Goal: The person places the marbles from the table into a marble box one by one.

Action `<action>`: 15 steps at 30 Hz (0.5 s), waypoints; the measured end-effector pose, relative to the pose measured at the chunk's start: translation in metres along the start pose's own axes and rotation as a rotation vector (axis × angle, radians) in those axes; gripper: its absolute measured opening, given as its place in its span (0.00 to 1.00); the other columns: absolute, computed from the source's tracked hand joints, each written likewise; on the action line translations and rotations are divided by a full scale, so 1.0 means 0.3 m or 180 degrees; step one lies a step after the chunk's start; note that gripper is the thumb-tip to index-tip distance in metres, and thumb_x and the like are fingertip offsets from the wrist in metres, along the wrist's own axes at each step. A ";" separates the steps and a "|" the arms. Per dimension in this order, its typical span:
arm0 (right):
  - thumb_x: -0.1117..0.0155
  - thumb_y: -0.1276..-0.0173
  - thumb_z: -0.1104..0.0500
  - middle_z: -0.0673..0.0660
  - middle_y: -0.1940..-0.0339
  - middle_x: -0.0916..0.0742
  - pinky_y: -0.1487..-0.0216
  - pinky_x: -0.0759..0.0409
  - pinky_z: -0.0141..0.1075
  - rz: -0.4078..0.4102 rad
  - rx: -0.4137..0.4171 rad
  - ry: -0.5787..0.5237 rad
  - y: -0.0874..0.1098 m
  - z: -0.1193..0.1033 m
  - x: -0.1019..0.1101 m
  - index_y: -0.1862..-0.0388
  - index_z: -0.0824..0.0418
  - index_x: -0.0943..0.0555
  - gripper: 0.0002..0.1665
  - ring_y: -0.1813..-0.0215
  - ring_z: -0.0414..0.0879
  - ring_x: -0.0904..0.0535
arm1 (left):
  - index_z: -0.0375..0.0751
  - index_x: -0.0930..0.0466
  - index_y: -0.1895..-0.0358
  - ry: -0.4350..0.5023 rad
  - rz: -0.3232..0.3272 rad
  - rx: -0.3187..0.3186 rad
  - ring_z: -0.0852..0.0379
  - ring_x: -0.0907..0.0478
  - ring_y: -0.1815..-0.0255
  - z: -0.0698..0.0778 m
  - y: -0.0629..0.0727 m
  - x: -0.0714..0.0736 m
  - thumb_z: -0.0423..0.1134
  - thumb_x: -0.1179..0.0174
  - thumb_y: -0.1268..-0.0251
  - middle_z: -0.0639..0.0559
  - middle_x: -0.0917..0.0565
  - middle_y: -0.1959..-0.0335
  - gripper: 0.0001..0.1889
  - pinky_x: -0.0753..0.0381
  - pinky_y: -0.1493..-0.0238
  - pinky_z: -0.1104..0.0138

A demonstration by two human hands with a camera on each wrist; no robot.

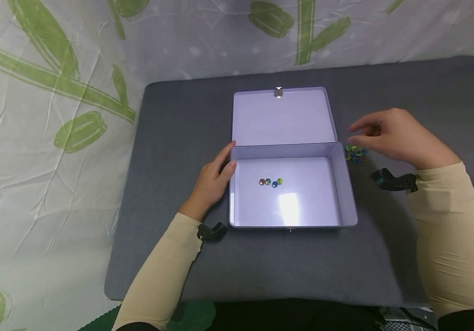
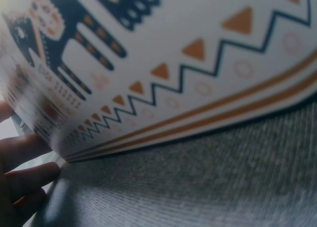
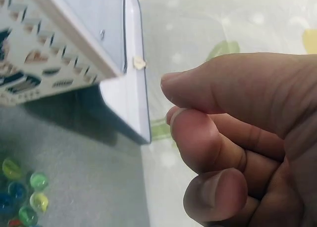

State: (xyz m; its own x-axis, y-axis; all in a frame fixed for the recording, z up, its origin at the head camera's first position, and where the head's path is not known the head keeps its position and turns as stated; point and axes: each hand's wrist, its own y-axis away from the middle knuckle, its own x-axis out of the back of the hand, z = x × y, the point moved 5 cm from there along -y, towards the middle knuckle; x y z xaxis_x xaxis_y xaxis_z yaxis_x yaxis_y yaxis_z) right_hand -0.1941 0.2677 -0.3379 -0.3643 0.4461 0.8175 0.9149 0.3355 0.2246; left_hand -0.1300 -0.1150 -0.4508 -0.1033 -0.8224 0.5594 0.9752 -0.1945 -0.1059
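Left hand [image 1: 208, 186] touches left side of open box [image 1: 347, 197]; fingers spread, thumb at rim. Four marbles [image 1: 268, 182] lie on box floor, left of middle: red, green, blue, yellow. Right hand [image 1: 398, 135] hangs in air near marble heap [image 1: 355, 156]; fingers bent, thumb and pointer tips a little apart. Heap sits on gray table [image 1: 419, 96], just beside box's right side, by back corner. Lid [image 1: 282, 119] is open at back, shiny clasp [image 1: 278, 93] on far edge. Tan sleeves [image 1: 452, 239] on both arms.
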 end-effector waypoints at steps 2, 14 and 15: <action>0.29 0.26 0.51 0.55 0.64 0.11 0.72 0.33 0.38 0.0014 -0.0031 -0.0016 0.004 0.021 -0.001 0.40 0.63 0.14 0.23 0.73 0.45 0.29 | 0.56 0.38 0.17 -0.0005 -0.0003 -0.0001 0.44 0.28 0.24 0.000 0.000 0.000 0.76 0.63 0.24 0.41 0.25 0.25 0.42 0.32 0.25 0.43; 0.32 0.25 0.56 0.57 0.62 0.11 0.71 0.31 0.37 -0.0001 -0.0163 0.0015 0.006 0.135 -0.039 0.41 0.67 0.14 0.20 0.70 0.45 0.26 | 0.55 0.37 0.17 -0.0026 0.0018 -0.0025 0.44 0.27 0.25 -0.005 -0.003 0.000 0.77 0.64 0.25 0.42 0.26 0.24 0.43 0.31 0.26 0.43; 0.33 0.25 0.56 0.58 0.62 0.11 0.71 0.31 0.37 -0.0013 -0.0172 0.0003 0.006 0.146 -0.044 0.42 0.67 0.14 0.20 0.70 0.44 0.26 | 0.55 0.37 0.17 -0.0028 0.0021 -0.0026 0.43 0.26 0.25 -0.005 -0.003 0.000 0.77 0.64 0.25 0.42 0.25 0.25 0.44 0.31 0.26 0.43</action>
State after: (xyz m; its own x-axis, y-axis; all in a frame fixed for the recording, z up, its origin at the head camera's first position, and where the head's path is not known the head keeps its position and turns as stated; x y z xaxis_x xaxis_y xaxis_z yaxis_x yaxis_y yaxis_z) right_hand -0.1953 0.2987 -0.3714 -0.3678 0.4440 0.8171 0.9215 0.2919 0.2562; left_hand -0.1310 -0.1158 -0.4518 -0.0952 -0.8189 0.5659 0.9742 -0.1936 -0.1163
